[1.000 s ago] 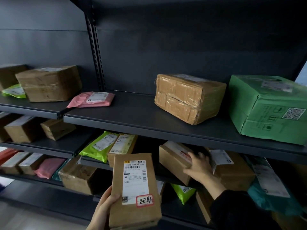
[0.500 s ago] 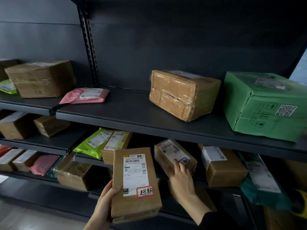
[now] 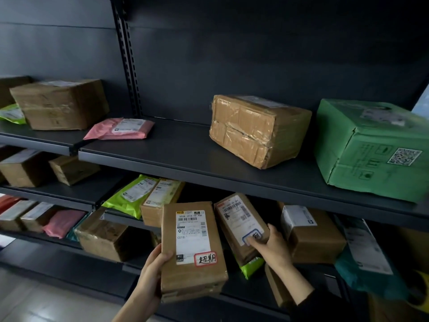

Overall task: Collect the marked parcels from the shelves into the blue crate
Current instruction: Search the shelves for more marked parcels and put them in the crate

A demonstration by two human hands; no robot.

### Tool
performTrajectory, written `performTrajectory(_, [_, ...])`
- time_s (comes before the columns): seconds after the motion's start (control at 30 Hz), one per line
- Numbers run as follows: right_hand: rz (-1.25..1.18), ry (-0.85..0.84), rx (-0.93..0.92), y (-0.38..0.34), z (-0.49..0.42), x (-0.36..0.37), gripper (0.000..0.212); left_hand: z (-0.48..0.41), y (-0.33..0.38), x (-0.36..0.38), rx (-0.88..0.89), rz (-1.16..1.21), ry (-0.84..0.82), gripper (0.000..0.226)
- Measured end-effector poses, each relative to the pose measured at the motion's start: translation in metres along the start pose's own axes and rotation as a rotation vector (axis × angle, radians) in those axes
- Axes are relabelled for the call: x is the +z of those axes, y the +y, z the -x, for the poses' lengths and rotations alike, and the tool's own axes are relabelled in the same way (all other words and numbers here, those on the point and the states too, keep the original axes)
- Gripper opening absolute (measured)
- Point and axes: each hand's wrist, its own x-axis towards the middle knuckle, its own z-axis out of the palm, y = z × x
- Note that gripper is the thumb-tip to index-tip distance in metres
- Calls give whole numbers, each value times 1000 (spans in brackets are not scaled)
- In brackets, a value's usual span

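Note:
My left hand (image 3: 148, 277) grips a flat brown parcel (image 3: 192, 249) by its left edge, in front of the shelves. Its white label carries a red-framed handwritten sticker at the lower right. My right hand (image 3: 271, 249) holds a second, smaller brown parcel (image 3: 240, 223) at the front of the middle shelf, thumb on its label over a blue-framed sticker. That parcel is tilted up toward me. The blue crate is out of view.
The top shelf (image 3: 185, 154) carries a taped brown box (image 3: 257, 130), a green box (image 3: 376, 149), a pink mailer (image 3: 119, 129) and a brown box (image 3: 60, 103). Lower shelves hold green mailers (image 3: 130, 196), brown boxes (image 3: 311, 233) and a teal bag (image 3: 366, 256).
My right hand has pulled the smaller parcel out from the middle shelf and tilted it up, so its label faces me. The left hand keeps hold of the flat parcel.

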Motion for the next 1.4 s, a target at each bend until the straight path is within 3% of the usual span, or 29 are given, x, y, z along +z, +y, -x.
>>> performTrajectory(0.17, [-218,-49,142,0,-8,-1,80,-14,-4,5,-6,-14,27,55])
performTrajectory(0.33, [-395,-216,184,-8,-12,-1,43,-26,-8,7,-1,-68,32,57])
performTrajectory(0.5, [-495,-232,227,10,-2,2,55,-29,-13,7,-8,-53,14,48])
performTrajectory(0.83, [-486,-242,29,24,42,-12,76,-5,-13,4,30,-57,-58,49])
performTrajectory(1.1, [-511,-267,-135,12,80,-1,65,46,4,-12,77,-90,-88,56])
performTrajectory(1.27, [-564,-291,-223,-15,95,20,59,87,22,-32,145,-90,-14,53])
performTrajectory(1.4, [-603,-331,-261,-41,101,51,39,119,41,-57,200,-68,78,55])
